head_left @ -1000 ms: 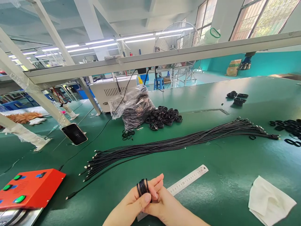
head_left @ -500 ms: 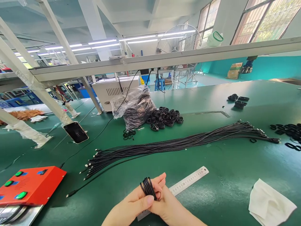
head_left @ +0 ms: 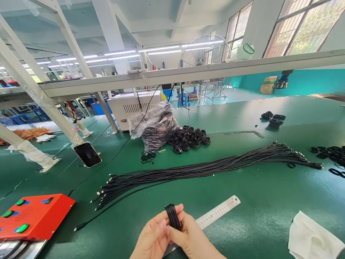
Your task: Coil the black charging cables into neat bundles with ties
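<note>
A coiled black cable (head_left: 173, 217) is held up between my two hands near the front of the table. My left hand (head_left: 154, 233) has its fingers behind and inside the loops, its thumb close to the coil. My right hand (head_left: 190, 233) pinches the coil from the other side, thumb across its lower end. Partly covered by the hands, a steel ruler (head_left: 219, 211) lies flat underneath. Beyond it stretches a long bundle of straight black cables (head_left: 188, 171), with one cable (head_left: 107, 208) set a little apart at the left end.
Finished-looking black coils (head_left: 188, 138) are heaped beside a clear plastic bag (head_left: 160, 126). At the left stand a red box with green buttons (head_left: 35, 216) and a phone (head_left: 87, 154). Black rings (head_left: 331, 154) and a white cloth (head_left: 314, 235) lie at the right. A shelf beam (head_left: 188, 73) crosses overhead.
My left thumb has lifted off the coil's front and my right thumb now presses there. The coil has turned more upright, its loops lined up side by side.
</note>
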A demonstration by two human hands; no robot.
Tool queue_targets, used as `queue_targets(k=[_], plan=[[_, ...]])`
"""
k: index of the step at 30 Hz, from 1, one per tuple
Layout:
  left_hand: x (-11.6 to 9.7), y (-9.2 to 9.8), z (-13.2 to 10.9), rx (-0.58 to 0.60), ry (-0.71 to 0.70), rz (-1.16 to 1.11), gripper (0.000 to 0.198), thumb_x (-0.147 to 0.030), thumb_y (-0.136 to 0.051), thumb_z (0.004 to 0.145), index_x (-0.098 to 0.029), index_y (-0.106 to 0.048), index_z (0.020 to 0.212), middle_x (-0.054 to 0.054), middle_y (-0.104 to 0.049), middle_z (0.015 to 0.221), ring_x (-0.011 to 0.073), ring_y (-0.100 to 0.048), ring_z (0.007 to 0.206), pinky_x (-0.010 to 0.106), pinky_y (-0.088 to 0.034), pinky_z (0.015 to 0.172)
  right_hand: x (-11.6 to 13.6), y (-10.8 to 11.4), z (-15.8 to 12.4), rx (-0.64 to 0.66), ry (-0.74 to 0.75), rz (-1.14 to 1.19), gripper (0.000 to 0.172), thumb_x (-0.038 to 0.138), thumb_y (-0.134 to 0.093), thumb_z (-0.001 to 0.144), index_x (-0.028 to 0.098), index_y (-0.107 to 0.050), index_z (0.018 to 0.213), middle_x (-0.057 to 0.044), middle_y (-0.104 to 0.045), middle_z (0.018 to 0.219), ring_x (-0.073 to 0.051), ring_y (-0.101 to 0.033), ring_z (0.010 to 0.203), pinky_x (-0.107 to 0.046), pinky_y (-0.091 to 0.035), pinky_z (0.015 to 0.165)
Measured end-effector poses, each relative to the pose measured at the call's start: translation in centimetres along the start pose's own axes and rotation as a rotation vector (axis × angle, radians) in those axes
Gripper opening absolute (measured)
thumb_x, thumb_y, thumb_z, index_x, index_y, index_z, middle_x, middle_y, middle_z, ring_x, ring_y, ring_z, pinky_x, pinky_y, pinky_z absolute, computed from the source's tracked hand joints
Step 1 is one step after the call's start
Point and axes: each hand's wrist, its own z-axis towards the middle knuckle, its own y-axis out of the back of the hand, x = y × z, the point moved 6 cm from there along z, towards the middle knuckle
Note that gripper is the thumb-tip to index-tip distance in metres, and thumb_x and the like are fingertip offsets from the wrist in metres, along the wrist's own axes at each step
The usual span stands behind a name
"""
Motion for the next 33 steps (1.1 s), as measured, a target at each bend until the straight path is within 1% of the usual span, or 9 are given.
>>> queue_targets(k=[4,6,8,13,16,18,23,29,33], plan=[[0.8,2.2,-0.1,-0.216,-0.092,0.185,0.032,-0.031,-0.071,0.077,-0.02,-0.071,0.107,0.012,-0.073,0.108,0.0283,-0.063,0.106,0.04,-0.044,0.1,0.6,1.3,0.2,-0.11,0.04,-0.26,0.018,0.031,-0.062,0.078,0.018,-0.055,0.088,0.001,-0.057,0.07,-0.015,-0.053,0.065,-0.023,-0.041,0.057],[0.8,3.7,-0.1,-0.43,-0.206,0.292,0.044,-0.03,-0.078,0.07,-0.024,-0.066,0.112,0.009,-0.069,0.111,0.026,-0.061,0.108,0.036,-0.044,0.099,0.7,1.5,0.1,-0.158,0.045,-0.393,0.018,0.03,-0.059,0.081,0.018,-0.055,0.094,-0.003,-0.063,0.077,-0.017,-0.058,0.07,-0.024,-0.041,0.059],[1.1,4.1,0.3,-0.546,-0.263,0.343,0.055,-0.033,-0.08,0.067,-0.027,-0.06,0.118,0.008,-0.064,0.119,0.0253,-0.058,0.113,0.034,-0.041,0.101,0.7,1.4,0.1,-0.179,0.054,-0.529,0.021,0.03,-0.057,0.082,0.017,-0.055,0.098,-0.007,-0.066,0.085,-0.02,-0.061,0.074,-0.025,-0.042,0.06],[2.0,1.6,2.4,-0.402,-0.148,0.366,0.036,-0.048,-0.067,0.077,-0.023,-0.062,0.103,0.01,-0.061,0.125,0.0263,-0.06,0.109,0.037,-0.042,0.1,1.1,0.9,0.1,-0.113,0.046,-0.728,0.033,0.027,-0.052,0.086,0.015,-0.051,0.117,-0.01,-0.069,0.088,-0.02,-0.063,0.069,-0.026,-0.04,0.059],[1.3,1.5,2.6,-0.414,-0.098,0.373,0.038,-0.055,-0.06,0.08,-0.022,-0.063,0.097,0.009,-0.064,0.123,0.0265,-0.06,0.11,0.038,-0.045,0.098,2.6,0.8,-0.5,0.092,0.069,-0.711,0.043,0.032,-0.06,0.083,0.017,-0.05,0.122,-0.005,-0.068,0.087,-0.018,-0.062,0.068,-0.024,-0.039,0.058],[1.0,2.0,2.4,-0.415,-0.06,0.347,0.044,-0.061,-0.056,0.079,-0.022,-0.062,0.099,0.01,-0.065,0.123,0.0285,-0.06,0.112,0.04,-0.05,0.09,3.8,1.2,-0.9,0.177,0.071,-0.698,0.031,0.037,-0.055,0.087,0.019,-0.056,0.112,-0.002,-0.067,0.083,-0.016,-0.06,0.067,-0.023,-0.038,0.058],[1.5,2.3,2.1,-0.336,0.014,0.316,0.048,-0.066,-0.055,0.076,-0.023,-0.055,0.098,0.012,-0.056,0.137,0.0291,-0.067,0.096,0.037,-0.058,0.06,4.6,2.6,-0.9,0.055,0.008,-0.789,0.026,0.034,-0.043,0.094,0.019,-0.054,0.076,0.001,-0.06,0.067,-0.013,-0.052,0.059,-0.023,-0.031,0.054],[1.7,2.7,2.0,-0.348,-0.039,0.372,0.045,-0.062,-0.06,0.075,-0.023,-0.054,0.097,0.011,-0.059,0.132,0.0281,-0.065,0.101,0.034,-0.058,0.062,3.4,2.2,-0.6,-0.008,-0.013,-0.728,0.011,0.029,-0.053,0.087,0.021,-0.051,0.08,0.002,-0.062,0.068,-0.013,-0.054,0.06,-0.022,-0.031,0.055],[1.7,2.7,1.9,-0.328,-0.014,0.357,0.042,-0.06,-0.058,0.078,-0.025,-0.051,0.099,0.009,-0.062,0.126,0.0247,-0.068,0.089,0.034,-0.059,0.059,3.1,2.4,-0.6,-0.06,-0.026,-0.657,0.002,0.02,-0.051,0.087,0.021,-0.052,0.085,0.004,-0.058,0.062,-0.012,-0.049,0.053,-0.022,-0.031,0.053]])
